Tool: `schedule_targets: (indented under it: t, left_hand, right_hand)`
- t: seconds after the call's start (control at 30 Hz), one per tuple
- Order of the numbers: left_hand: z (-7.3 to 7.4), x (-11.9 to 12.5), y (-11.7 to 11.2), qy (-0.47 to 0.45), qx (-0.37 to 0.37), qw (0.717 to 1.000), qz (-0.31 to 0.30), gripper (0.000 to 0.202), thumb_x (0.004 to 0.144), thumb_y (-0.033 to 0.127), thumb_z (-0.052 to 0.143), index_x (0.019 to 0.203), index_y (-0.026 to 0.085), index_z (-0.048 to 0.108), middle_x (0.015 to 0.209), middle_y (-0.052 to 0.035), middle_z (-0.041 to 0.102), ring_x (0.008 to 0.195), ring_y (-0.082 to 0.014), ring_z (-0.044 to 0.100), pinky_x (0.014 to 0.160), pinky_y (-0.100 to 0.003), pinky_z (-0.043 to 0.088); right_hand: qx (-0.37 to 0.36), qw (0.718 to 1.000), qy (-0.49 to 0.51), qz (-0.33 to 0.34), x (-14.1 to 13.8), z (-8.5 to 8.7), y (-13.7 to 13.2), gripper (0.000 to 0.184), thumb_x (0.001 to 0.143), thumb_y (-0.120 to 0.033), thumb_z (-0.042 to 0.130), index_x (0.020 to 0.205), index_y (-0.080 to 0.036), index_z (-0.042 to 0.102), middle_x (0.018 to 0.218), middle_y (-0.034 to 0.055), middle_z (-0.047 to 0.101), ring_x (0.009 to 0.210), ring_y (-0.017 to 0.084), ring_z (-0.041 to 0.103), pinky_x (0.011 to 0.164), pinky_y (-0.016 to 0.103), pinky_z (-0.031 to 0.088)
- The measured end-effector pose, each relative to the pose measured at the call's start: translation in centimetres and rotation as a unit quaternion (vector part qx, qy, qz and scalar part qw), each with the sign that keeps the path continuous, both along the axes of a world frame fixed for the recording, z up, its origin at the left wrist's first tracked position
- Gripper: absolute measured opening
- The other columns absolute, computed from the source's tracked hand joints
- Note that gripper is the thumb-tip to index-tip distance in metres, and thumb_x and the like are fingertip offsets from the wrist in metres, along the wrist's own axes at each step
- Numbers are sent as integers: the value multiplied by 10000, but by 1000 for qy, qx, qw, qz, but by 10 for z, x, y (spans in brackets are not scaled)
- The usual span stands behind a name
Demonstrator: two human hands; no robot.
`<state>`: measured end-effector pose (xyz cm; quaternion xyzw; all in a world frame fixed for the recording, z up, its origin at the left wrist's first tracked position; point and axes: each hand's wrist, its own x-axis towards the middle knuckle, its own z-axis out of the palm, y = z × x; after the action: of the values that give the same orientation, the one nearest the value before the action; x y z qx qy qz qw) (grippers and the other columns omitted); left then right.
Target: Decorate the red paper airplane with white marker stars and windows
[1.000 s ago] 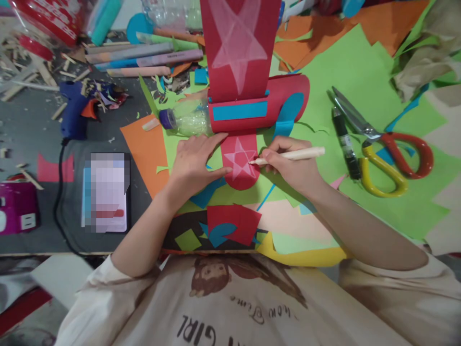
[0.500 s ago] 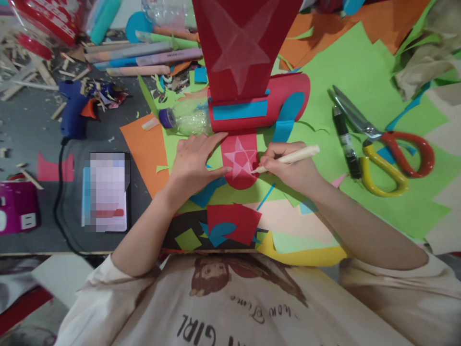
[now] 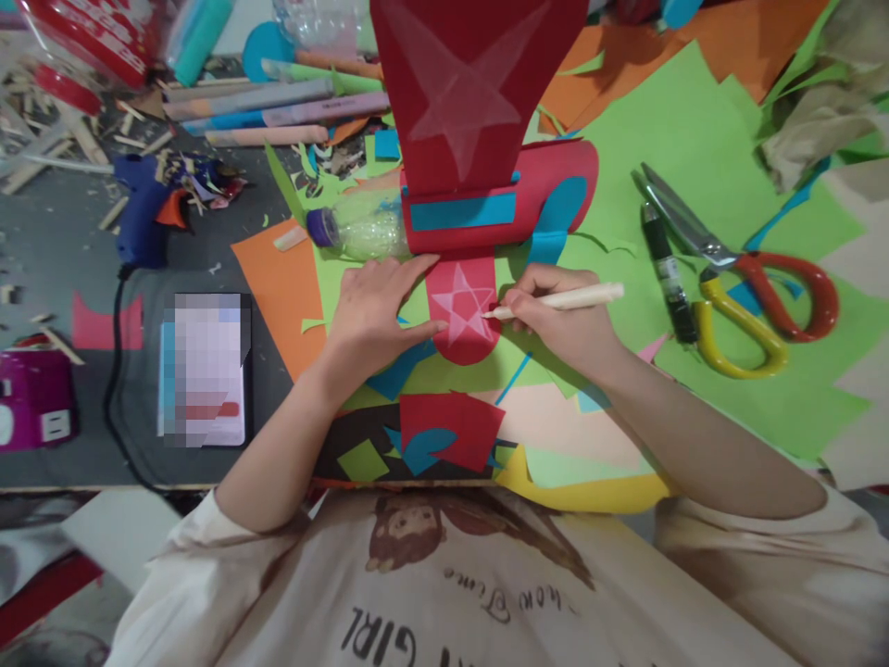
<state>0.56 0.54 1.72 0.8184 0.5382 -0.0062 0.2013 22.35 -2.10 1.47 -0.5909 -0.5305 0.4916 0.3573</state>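
Observation:
My right hand [image 3: 556, 310] grips a white marker pen [image 3: 580, 296], its tip on a pale star [image 3: 464, 306] drawn on a red paper flap [image 3: 462, 350] with a rounded end. Spread beside the flap, my left hand [image 3: 379, 310] rests with its thumb and a finger touching the flap's left edge. The flap comes out from under a plastic bottle [image 3: 368, 222] with a purple cap, lying on its side and wrapped in red paper [image 3: 472, 227] with blue strips. A larger red piece with another star [image 3: 462, 88] rises from the far side of the bottle.
Scissors [image 3: 715, 255] and a black pen [image 3: 670, 278] lie to the right on green paper [image 3: 625, 204]. On the left are a blue glue gun [image 3: 139, 213] with its cord, a phone [image 3: 208, 371] and a purple box [image 3: 34, 398]. Several markers [image 3: 278, 106] and wood scraps lie behind.
My right hand has shifted the marker tip slightly up along the right side of the small star. My left hand has stayed in place.

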Motion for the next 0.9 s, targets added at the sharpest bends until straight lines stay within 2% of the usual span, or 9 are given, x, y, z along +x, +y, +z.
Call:
schedule_targets:
  t: [0.3, 0.4, 0.53, 0.63, 0.73, 0.9]
  left_hand:
    - [-5, -3, 1, -13, -5, 1000, 0, 642, 872, 468, 682, 1450, 228, 537, 1116, -86, 676, 1057, -301, 602, 927, -389, 393]
    - [-5, -2, 0, -13, 2, 1000, -3, 645, 869, 475, 688, 1446, 230, 539, 1137, -85, 682, 1066, -303, 604, 925, -390, 400]
    - [-4, -1, 0, -10, 17, 1000, -7, 641, 866, 453, 724, 1432, 203, 557, 1125, -92, 692, 1054, -305, 619, 921, -400, 420]
    - [-2, 0, 0, 0, 14, 1000, -1, 636, 863, 421, 749, 1433, 206, 565, 1095, -90, 699, 1053, -303, 629, 923, -393, 423]
    - [-2, 0, 0, 0, 13, 1000, -1, 633, 863, 414, 751, 1432, 206, 567, 1093, -88, 696, 1046, -297, 630, 918, -383, 421]
    - [-7, -3, 1, -11, 20, 1000, -9, 642, 865, 447, 728, 1435, 209, 552, 1108, -77, 690, 1039, -284, 617, 917, -379, 412]
  right_hand:
    - [-37, 997, -32, 61, 2, 3, 1, 306, 681, -149, 615, 474, -225, 403, 488, -33, 462, 523, 114, 417, 502, 275, 285]
    - [-30, 997, -2, 66, 2, 3, 1, 275, 675, -179, 588, 467, -225, 415, 486, -26, 495, 512, 111, 414, 492, 265, 286]
    - [-23, 998, 54, 28, 2, 0, 1, 228, 662, -242, 566, 470, -230, 443, 491, -19, 526, 488, 110, 440, 487, 269, 319]
    - [-25, 999, 40, 21, 2, -1, 1, 232, 671, -260, 581, 476, -227, 460, 499, -13, 535, 501, 118, 467, 497, 275, 324]
    - [-41, 999, 9, 32, 1, 1, 2, 209, 680, -207, 590, 497, -217, 488, 521, -9, 559, 532, 127, 496, 516, 275, 335]
    - [-35, 997, 12, 66, 2, 0, 2, 254, 683, -168, 591, 479, -215, 448, 508, -18, 540, 517, 108, 455, 504, 263, 309]
